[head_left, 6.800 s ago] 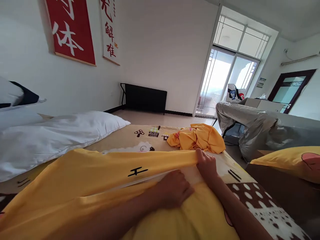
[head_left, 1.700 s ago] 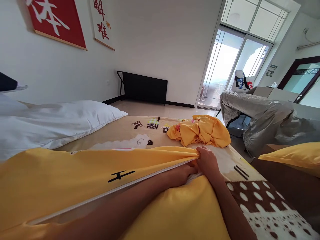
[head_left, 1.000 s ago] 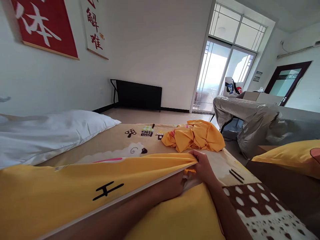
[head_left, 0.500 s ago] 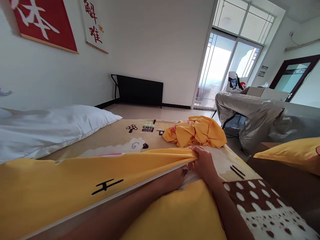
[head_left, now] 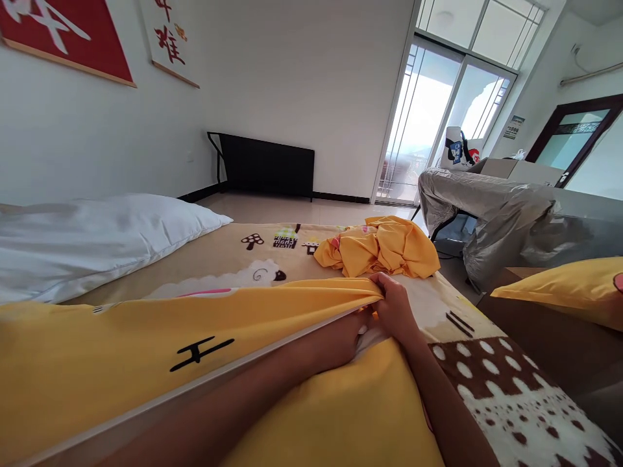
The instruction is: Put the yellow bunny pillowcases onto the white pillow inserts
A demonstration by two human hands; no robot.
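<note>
A yellow pillowcase [head_left: 121, 344] with a black printed mark stretches across the near side of the bed. Its pale-edged opening is pulled taut toward the right. My right hand [head_left: 393, 308] is closed on the gathered corner of that opening. Through the opening goes my left arm, and my left hand [head_left: 353, 334] is closed inside, just left of the right hand. Some whitish material shows by its fingers, but what they grip is hidden. More yellow fabric lies below both forearms.
A crumpled yellow cloth [head_left: 384, 246] lies on the patterned blanket [head_left: 467, 363] beyond my hands. A white pillow [head_left: 107, 240] rests at the left. Another yellow pillow [head_left: 559, 288] is at the right, near plastic-covered furniture [head_left: 491, 201]. A black folded frame [head_left: 267, 165] leans on the wall.
The view has tilted slightly, so the room sits a little higher in the picture. Both hands keep their closed grips at the pillowcase's corner, with the left shifted only slightly.
</note>
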